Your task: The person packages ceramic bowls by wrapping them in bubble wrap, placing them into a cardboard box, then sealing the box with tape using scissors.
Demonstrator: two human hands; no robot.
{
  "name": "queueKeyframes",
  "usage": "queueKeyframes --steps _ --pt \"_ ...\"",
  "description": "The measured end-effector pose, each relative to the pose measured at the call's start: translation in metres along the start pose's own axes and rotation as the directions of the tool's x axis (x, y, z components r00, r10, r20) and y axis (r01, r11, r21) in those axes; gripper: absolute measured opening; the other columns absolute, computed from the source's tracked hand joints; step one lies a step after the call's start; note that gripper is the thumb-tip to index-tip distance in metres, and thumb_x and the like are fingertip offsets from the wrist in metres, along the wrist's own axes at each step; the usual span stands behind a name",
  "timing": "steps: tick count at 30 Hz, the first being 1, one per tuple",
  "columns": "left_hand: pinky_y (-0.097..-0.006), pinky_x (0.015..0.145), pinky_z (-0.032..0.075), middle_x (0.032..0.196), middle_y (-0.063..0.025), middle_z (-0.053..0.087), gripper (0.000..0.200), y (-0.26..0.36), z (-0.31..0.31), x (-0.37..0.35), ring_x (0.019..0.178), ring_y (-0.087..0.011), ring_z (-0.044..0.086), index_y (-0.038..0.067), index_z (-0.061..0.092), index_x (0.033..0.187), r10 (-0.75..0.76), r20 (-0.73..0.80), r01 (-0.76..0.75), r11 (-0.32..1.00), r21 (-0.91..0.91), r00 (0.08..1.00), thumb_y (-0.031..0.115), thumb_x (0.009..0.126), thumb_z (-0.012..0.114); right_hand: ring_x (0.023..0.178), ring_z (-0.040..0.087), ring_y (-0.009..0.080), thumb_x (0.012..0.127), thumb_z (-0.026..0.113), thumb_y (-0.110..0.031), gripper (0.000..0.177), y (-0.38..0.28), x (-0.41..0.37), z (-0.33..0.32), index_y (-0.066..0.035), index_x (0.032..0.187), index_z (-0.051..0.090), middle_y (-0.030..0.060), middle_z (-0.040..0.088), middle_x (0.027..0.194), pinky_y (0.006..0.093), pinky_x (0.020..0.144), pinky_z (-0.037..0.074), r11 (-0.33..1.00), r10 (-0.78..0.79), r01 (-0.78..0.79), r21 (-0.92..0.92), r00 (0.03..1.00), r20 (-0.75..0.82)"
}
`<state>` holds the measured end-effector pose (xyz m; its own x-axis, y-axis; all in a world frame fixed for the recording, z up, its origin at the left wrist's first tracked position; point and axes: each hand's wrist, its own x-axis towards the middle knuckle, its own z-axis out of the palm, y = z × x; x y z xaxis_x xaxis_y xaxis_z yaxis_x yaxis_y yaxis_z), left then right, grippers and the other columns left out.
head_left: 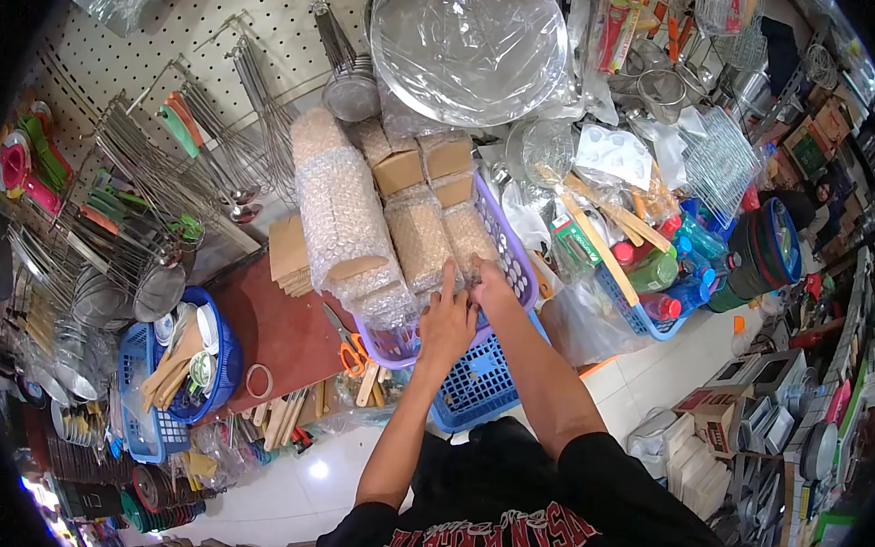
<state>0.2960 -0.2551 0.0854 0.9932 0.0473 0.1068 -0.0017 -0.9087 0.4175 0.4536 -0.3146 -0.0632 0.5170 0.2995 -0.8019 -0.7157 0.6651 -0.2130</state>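
My left hand [447, 319] lies over the near end of a bubble-wrapped box [419, 242], its fingers stretched forward on the wrap. Just to its right, my right hand [493, 285] curls its fingers on the near end of another bubble-wrapped box [470, 237]; the fingertips are partly hidden. Both packages sit in a purple plastic basket [519, 253] among other brown boxes [397, 171]. A long bubble-wrapped roll [340, 202] leans along the basket's left side.
Orange-handled scissors [353, 357] and a tape roll [260, 381] lie on the red tabletop [280, 314]. A blue basket [476, 381] stands below the purple one. Whisks [267, 113] and strainers [352, 93] hang on the pegboard; a basket of bottles [658, 272] stands at right.
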Motion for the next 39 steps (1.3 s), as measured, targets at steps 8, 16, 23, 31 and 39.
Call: queueKeyframes --steps 8,16,23,31,39 --pt "-0.0527 0.08 0.055 0.158 -0.0202 0.021 0.031 -0.003 0.004 0.002 0.105 -0.0467 0.06 -0.003 0.063 0.106 0.014 -0.004 -0.014 0.999 -0.039 1.0 0.024 0.09 0.059 0.095 0.057 0.0345 0.087 0.074 -0.022 0.053 -0.003 0.026 -0.017 -0.01 0.133 0.05 0.0158 0.057 0.12 0.0448 0.074 0.051 0.991 -0.018 0.011 -0.132 0.998 -0.056" --pt "-0.0533 0.086 0.052 0.158 -0.0201 0.021 0.026 -0.006 0.001 0.001 0.106 -0.0447 0.06 0.001 0.063 0.104 -0.001 0.012 0.003 0.996 -0.092 1.0 0.023 0.09 0.058 0.105 0.053 0.0359 0.091 0.065 -0.038 0.049 -0.003 -0.047 0.016 -0.004 0.126 0.053 0.0189 0.052 0.126 0.057 0.089 0.044 0.976 -0.078 0.083 -0.203 0.996 0.032" --pt "-0.0515 0.088 0.051 0.157 -0.0222 0.021 0.026 -0.007 0.0 -0.001 0.11 -0.0432 0.057 0.003 0.062 0.108 0.021 -0.057 -0.029 0.989 -0.143 0.998 0.016 0.085 0.062 0.118 0.053 0.0369 0.092 0.06 -0.033 0.05 -0.009 -0.085 0.021 -0.007 0.133 0.05 0.0183 0.053 0.133 0.056 0.101 0.04 0.98 -0.002 0.045 -0.193 0.976 0.218" --pt "-0.0506 0.087 0.052 0.156 -0.0259 0.022 0.036 -0.008 -0.002 -0.003 0.107 -0.0435 0.06 0.006 0.062 0.118 0.072 -0.153 -0.098 0.98 -0.173 0.986 0.01 0.082 0.066 0.108 0.056 0.0326 0.088 0.063 -0.031 0.056 -0.013 -0.142 0.022 0.002 0.129 0.045 0.0182 0.055 0.118 0.0465 0.093 0.047 0.981 -0.088 0.115 -0.159 0.982 0.168" --pt "-0.0418 0.083 0.053 0.136 -0.0208 0.051 0.031 -0.029 -0.006 -0.027 0.098 -0.0325 0.064 0.005 0.063 0.115 0.17 -0.412 -0.362 0.815 -0.451 0.895 0.005 0.085 0.065 0.11 0.053 0.0214 0.089 0.062 -0.029 0.042 0.014 -0.176 0.011 -0.008 0.123 0.049 0.0101 0.052 0.118 0.0379 0.089 0.048 0.863 -0.471 0.496 -0.099 0.86 0.198"
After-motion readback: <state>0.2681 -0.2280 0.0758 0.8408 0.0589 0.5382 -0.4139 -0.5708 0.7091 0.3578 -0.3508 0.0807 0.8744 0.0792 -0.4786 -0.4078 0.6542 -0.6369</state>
